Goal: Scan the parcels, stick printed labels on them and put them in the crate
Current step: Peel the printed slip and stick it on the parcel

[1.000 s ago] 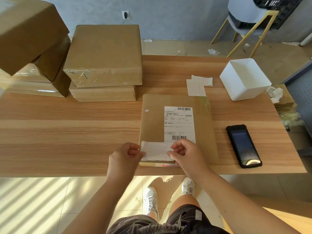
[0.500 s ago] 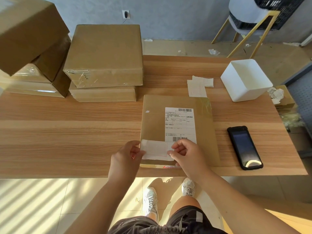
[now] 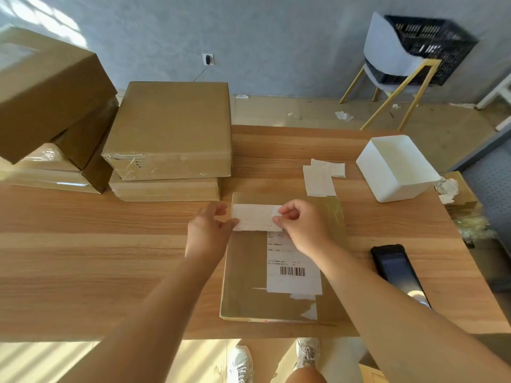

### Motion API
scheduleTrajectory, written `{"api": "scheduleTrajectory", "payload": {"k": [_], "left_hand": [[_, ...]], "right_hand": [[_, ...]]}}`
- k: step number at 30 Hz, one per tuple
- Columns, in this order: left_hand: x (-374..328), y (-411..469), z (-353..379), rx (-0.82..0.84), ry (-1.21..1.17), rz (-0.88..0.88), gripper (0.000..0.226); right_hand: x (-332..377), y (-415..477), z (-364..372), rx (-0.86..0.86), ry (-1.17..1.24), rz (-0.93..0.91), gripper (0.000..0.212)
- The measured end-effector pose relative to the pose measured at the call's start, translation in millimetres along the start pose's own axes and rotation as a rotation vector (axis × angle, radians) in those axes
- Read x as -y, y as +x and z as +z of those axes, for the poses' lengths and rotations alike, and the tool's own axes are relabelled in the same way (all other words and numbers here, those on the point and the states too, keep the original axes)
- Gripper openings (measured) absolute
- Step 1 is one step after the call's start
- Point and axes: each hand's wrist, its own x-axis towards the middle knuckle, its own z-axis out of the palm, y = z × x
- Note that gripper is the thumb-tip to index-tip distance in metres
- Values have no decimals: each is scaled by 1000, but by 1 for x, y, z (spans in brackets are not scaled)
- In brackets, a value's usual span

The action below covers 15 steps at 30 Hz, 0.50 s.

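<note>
A flat brown parcel [image 3: 246,275] lies on the wooden table [image 3: 96,258] in front of me, with a white shipping label and barcode [image 3: 293,269] on its top. I hold a small white printed label [image 3: 255,217] over the parcel's far edge. My left hand [image 3: 208,230] pinches its left end and my right hand [image 3: 301,225] pinches its right end. A black scanner [image 3: 398,272] lies face up to the right of the parcel. The black crate [image 3: 425,48] sits on a chair at the far right.
Stacked brown boxes [image 3: 168,134] fill the table's far left. A white tub [image 3: 398,167] stands at the far right, with loose label sheets [image 3: 320,175] beside it. Crumpled paper and a low box [image 3: 456,194] sit off the right edge.
Both hands have carried the small label from the parcel's near edge to its far edge. The camera has tilted up and closer.
</note>
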Motion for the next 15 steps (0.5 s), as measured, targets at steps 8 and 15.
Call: {"api": "scheduleTrajectory", "payload": {"k": [8, 15], "left_hand": [[-1, 40, 14, 15, -30, -3, 27], [2, 46, 21, 37, 4, 38, 22]], "right_hand": [[7, 33, 0, 16, 19, 94, 11], [4, 38, -2, 34, 39, 127, 9]]}}
